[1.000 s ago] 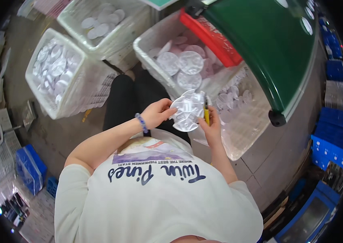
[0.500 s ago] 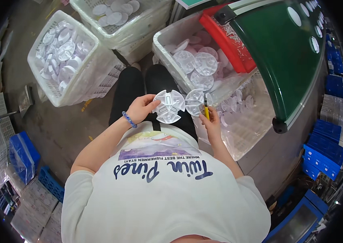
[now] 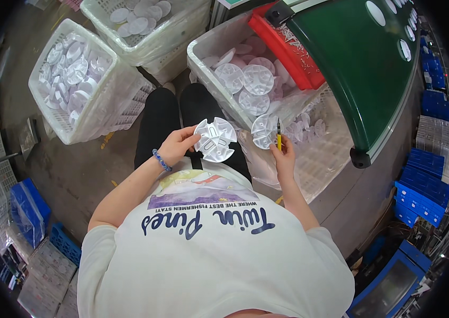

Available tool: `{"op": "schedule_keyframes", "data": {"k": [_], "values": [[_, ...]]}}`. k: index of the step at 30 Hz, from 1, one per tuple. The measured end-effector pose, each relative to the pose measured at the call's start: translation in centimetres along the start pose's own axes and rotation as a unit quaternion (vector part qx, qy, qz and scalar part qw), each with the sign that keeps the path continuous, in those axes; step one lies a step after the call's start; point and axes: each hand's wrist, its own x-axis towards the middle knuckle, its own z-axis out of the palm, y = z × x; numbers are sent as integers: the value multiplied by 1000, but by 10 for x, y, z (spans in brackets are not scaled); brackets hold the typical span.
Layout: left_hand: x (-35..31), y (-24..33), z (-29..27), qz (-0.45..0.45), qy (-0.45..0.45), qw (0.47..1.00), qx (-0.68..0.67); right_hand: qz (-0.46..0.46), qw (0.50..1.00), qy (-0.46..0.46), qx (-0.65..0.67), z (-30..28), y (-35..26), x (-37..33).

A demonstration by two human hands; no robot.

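Note:
My left hand (image 3: 179, 144) is closed on the edge of a white plastic disc (image 3: 216, 139) with notches in its rim and slots in its face, held over my lap. To its right, my right hand (image 3: 284, 152) grips a slim yellow tool (image 3: 279, 139) with a dark, pointed upper end; its exact kind is hard to make out. A smaller translucent disc (image 3: 263, 131) is pinched by the same hand, beside the tool. A gap separates the two discs.
A large bin (image 3: 199, 64) of clear and pinkish discs stands ahead, under a red tray (image 3: 288, 50) of small white pieces. Beside them rises a green curved table (image 3: 341, 69). Lined white baskets (image 3: 105, 90) (image 3: 153, 50) of discs stand at left. Blue boxes (image 3: 420, 191) are stacked right.
The two discs, close together before, are now apart. The left disc has turned slightly. The yellow tool stands more upright in my right hand. The whole view has shifted a little.

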Motion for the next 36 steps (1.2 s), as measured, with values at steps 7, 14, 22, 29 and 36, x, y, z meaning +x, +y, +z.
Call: {"op": "schedule_keyframes", "data": {"k": [7, 14, 22, 29, 36], "values": [[-7, 30, 13, 20, -12, 1000, 14, -107, 991, 12, -79, 8, -48, -17], [-19, 41, 21, 64, -11, 998, 21, -361, 805, -191, -431, 63, -162, -52], [-32, 41, 13, 119, 49, 969, 209, -385, 749, -230, -489, 87, -182, -52], [-37, 35, 9, 143, 118, 949, 257, -404, 746, -245, -469, 105, -171, -52], [-32, 29, 5, 127, 136, 922, 340, -372, 789, -264, -411, 111, -133, -53]]}}
